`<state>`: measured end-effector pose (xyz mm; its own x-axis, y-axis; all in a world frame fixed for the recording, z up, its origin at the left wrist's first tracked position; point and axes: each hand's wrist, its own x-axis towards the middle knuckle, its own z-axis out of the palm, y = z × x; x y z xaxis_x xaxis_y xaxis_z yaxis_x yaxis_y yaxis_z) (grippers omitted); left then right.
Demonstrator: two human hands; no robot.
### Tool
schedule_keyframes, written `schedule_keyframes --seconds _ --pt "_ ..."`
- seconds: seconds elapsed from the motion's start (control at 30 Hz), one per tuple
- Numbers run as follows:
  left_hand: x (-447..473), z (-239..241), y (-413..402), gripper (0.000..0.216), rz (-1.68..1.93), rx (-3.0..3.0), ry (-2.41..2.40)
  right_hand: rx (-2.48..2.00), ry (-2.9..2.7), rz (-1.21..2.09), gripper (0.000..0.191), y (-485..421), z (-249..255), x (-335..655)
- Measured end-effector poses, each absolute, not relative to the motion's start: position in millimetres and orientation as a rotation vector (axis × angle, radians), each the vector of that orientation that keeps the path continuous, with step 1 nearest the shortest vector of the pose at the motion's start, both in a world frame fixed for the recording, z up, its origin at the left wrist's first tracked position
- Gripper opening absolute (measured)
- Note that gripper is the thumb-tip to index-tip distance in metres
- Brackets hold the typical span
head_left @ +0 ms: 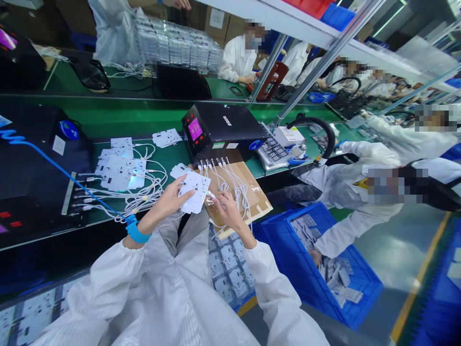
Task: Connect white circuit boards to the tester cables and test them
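Note:
My left hand (170, 198), with a blue wrist strap (137, 230) at its wrist, grips a white circuit board (195, 191) by its left side, thumb on top. At the board's right edge, my right hand (229, 210) pinches the plug of a white cable (212, 194). Whether the plug sits fully in the board's socket is too small to tell. Partly behind the held board lies another white board (179, 170). Several white cables (222, 180) run from the front of a black tester box (225, 127) with a lit pink screen, over a brown cardboard sheet (257, 194).
Left on the green bench, wired boards (122, 168) lie beside tangled cables (153, 185) and another black box (36, 163). A loose board (166, 138) lies behind. To the right, a co-worker's hand (315, 257) reaches into a blue bin (281, 240) of white parts.

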<state>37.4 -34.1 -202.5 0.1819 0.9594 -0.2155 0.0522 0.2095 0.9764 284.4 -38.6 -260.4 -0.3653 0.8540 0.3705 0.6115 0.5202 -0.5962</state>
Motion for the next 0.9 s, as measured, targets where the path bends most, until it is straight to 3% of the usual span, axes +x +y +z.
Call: schedule_keyframes --seconds 0.33,0.63,0.9 --pt "33 -207 -32 0.1 0.918 1.177 1.21 -1.154 -2.113 0.503 0.03 -38 -256 285" --pt "29 -213 -30 0.083 0.811 1.411 1.307 -1.149 -2.365 0.402 0.022 -37 -249 291" --pt "27 -225 -31 0.084 0.803 1.388 1.273 -1.117 -2.292 0.387 0.03 -42 -258 283"
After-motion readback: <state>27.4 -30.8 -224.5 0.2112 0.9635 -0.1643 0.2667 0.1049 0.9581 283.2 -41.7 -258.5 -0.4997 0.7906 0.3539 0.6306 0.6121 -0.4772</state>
